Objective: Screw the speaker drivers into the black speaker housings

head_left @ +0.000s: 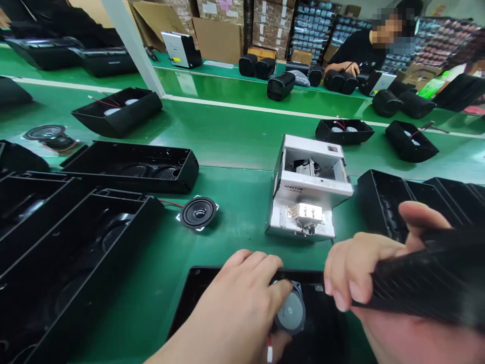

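Note:
My left hand (248,290) is closed around a small speaker (292,312), its round grey magnet facing up. The speaker is in a black plastic speaker housing (322,336) lying at the front of the bench; how it sits there is hidden by my fingers. A wire with a white connector (270,354) hangs below the fingers. On the right, my right hand (364,268) grips a black ribbed object (428,275), large and blurred close to the camera, its kind unclear. Another speaker (199,213) lies cone up on the green bench, a red wire attached.
A white and grey machine (308,189) stands beyond the housing. Open black housings (113,232) line the left, with more housings (394,197) at right. Across the green line (235,131) lie further housings (117,114). A co-worker (359,53) handles black units at the back.

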Available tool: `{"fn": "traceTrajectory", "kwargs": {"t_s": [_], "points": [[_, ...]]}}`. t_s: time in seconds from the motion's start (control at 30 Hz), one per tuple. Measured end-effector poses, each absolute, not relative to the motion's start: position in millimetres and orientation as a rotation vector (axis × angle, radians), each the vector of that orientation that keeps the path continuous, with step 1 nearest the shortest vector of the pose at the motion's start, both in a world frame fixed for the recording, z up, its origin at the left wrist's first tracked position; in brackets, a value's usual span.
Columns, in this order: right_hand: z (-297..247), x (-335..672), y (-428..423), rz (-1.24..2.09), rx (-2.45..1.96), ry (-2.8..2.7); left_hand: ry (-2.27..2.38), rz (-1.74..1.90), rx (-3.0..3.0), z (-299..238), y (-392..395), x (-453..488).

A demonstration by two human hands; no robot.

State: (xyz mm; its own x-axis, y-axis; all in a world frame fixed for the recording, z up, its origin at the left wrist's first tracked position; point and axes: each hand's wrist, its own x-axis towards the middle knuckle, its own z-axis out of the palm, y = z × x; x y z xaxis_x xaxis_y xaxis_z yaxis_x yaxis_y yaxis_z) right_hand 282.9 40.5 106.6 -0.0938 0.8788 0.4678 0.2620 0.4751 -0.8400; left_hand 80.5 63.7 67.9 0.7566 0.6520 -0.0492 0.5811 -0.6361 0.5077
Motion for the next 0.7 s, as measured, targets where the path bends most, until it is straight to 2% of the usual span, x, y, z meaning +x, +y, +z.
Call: {"fn": "traceTrajectory", "kwargs": {"t_s": [0.1,0.5,0.7], "points": [[101,289,41,0.925,-0.826,-1.150,0.919,0.166,2.440,66,65,81],[92,306,38,1.043,-0.723,-1.188,0.869,0.217,2.432,50,67,77],[95,309,39,1.062,-0.749,-1.186,0.929,0.141,2.420,59,66,81]]}}
